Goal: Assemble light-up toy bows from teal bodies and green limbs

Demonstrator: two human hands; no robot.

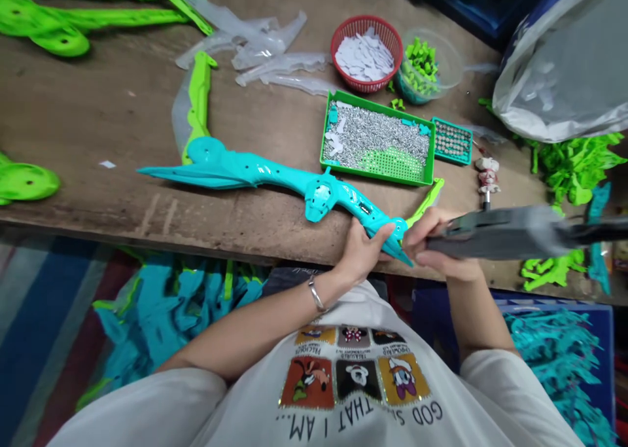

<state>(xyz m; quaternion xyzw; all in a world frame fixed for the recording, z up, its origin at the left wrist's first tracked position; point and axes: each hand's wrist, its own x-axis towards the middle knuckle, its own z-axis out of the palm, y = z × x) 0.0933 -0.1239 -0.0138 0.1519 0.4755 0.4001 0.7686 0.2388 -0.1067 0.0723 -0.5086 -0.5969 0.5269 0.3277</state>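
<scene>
A turquoise toy bow (pixel 280 175) with lime-green limb pieces lies across the wooden table near its front edge. My left hand (pixel 362 249) is closed around the bow's right end, thumb on top. In my right hand (pixel 434 241) is a dark grey electric screwdriver (pixel 495 232), its body pointing right and its cable trailing off. The screwdriver's tip is hidden by my fingers, close to the bow's right tip, so I cannot tell whether it touches. Just behind the bow stands a green tray (pixel 380 175) of small silver screws.
A red basket (pixel 338 54) of white pieces and a clear tub (pixel 449 57) of green parts stand behind the tray. Beside it are a small teal tray (pixel 468 143) and a figurine (pixel 487 175). Green parts (pixel 574 172) pile at right; turquoise bows (pixel 167 309) are stacked below the table.
</scene>
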